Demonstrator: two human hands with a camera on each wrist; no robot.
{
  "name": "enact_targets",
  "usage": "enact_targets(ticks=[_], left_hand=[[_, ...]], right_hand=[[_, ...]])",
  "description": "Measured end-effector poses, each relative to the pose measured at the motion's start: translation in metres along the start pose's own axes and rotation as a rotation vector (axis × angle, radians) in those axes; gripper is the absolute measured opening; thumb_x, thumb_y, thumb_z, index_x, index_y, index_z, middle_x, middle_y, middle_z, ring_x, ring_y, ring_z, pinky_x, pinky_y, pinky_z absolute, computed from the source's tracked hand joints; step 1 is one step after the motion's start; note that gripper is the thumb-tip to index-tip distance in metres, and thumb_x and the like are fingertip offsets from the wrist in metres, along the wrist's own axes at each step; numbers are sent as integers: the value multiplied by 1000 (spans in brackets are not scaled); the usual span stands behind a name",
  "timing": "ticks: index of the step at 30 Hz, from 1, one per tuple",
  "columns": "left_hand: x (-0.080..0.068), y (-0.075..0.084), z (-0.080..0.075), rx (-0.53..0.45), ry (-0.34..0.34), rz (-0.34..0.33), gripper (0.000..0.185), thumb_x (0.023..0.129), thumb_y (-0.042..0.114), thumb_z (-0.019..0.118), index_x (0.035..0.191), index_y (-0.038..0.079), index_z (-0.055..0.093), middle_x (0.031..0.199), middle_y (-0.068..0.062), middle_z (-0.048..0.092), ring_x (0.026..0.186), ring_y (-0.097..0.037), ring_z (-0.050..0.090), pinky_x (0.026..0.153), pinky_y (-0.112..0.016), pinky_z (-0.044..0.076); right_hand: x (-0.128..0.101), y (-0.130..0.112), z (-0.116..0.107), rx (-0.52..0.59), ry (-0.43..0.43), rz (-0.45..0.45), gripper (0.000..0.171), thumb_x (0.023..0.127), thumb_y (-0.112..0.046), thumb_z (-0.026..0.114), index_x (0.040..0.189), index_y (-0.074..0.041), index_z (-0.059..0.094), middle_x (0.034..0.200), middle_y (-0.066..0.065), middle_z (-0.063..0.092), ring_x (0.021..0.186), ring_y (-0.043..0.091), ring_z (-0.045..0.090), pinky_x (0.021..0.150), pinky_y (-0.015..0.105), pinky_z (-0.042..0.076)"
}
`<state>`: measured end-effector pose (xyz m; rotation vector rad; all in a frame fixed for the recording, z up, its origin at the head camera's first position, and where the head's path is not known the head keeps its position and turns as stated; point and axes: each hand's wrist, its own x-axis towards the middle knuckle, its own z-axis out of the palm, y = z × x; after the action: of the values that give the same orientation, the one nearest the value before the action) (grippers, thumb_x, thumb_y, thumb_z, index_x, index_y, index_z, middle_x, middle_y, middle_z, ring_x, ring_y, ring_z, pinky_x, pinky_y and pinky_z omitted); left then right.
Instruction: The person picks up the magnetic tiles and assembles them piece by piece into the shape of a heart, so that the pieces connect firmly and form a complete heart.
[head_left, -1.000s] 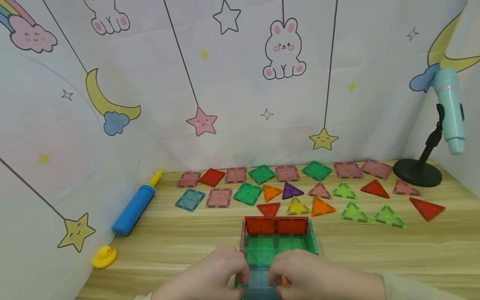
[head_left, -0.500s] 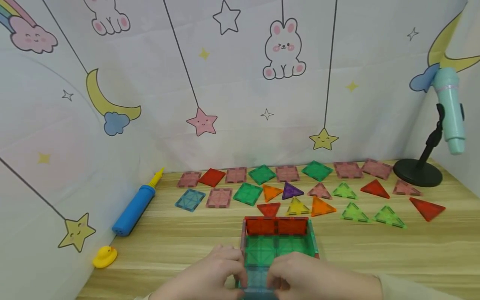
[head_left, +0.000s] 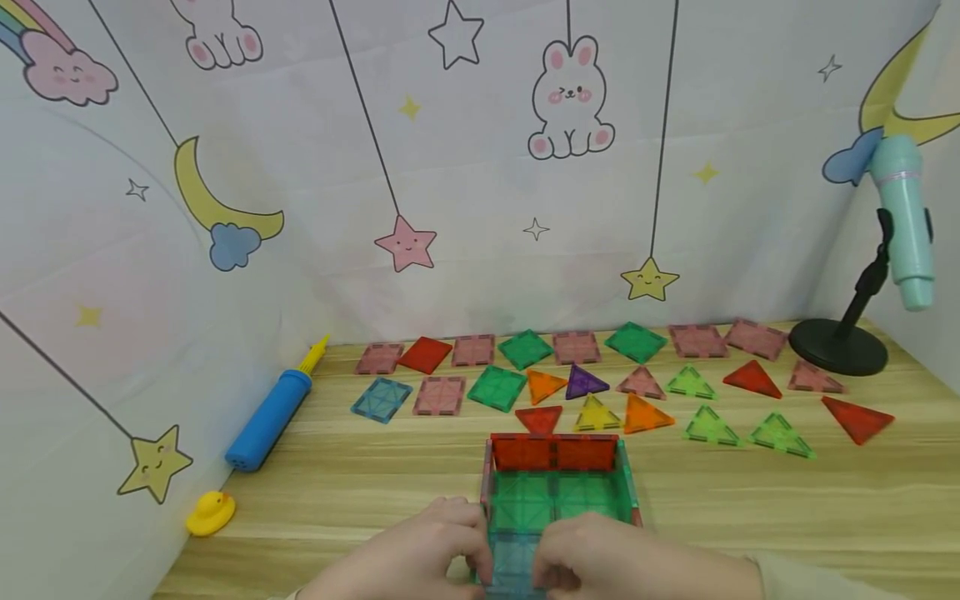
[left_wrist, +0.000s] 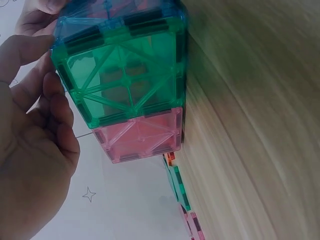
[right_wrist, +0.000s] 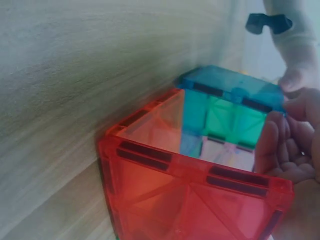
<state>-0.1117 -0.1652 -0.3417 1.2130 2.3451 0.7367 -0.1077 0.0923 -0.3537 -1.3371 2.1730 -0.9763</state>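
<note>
A box of see-through magnetic tiles stands in front of me in the head view, with a green tile floor (head_left: 521, 500) and a red back wall (head_left: 525, 452). Its front is a blue magnetic tile (right_wrist: 235, 87). My left hand (left_wrist: 37, 110) pinches the blue tile near a top corner, its other fingers bent beside the green side tile (left_wrist: 130, 75). A pink tile (left_wrist: 142, 137) continues that side. My right hand (right_wrist: 295, 140) pinches the blue tile's upper edge, fingers curled over the box's opening. A red tile (right_wrist: 185, 195) forms the near side in the right wrist view.
Behind the box lie rows of loose tiles, among them a green square (head_left: 497, 387), a yellow triangle (head_left: 597, 413) and a blue square (head_left: 381, 400). A blue pump (head_left: 268, 421) and rubber duck (head_left: 211, 513) are left; a microphone stand (head_left: 838, 346) is back right.
An orange-red patch under my right hand has gone from sight, and a red edge now shows along the box's right wall. Both hands stay at the blue tile, shifting only slightly.
</note>
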Motion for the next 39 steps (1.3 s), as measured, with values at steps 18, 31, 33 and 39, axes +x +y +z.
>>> enact_targets(ticks=[18,31,33,39], left_hand=[[-1,-33,-14,-113,265,74,16,84,21,71,98,18,64,96,5,55,89,-11,52,79,-31,47],[-5,-165,-44,108,616,-448,47,83,16,71,122,-4,55,119,-21,54,109,-38,49,91,-52,40],[-10,-177,-46,149,600,-534,56,84,24,70,129,-3,51,127,-24,49,117,-43,43,95,-56,35],[-21,-192,-43,222,552,-613,52,79,41,72,116,7,60,120,-18,52,110,-43,44,90,-60,33]], right_hand=[[-11,4,-19,4,185,-153,11,89,-9,63,100,-11,66,91,-6,62,76,-3,56,64,18,49],[-35,32,-57,0,391,26,17,90,-17,64,106,-10,66,92,-6,62,79,5,57,66,26,50],[-38,35,-60,-21,409,46,18,90,-19,64,106,-11,66,92,-6,62,79,5,57,66,26,50],[-45,37,-62,-2,395,109,22,92,-27,62,108,-12,65,93,-4,63,80,6,57,68,28,50]])
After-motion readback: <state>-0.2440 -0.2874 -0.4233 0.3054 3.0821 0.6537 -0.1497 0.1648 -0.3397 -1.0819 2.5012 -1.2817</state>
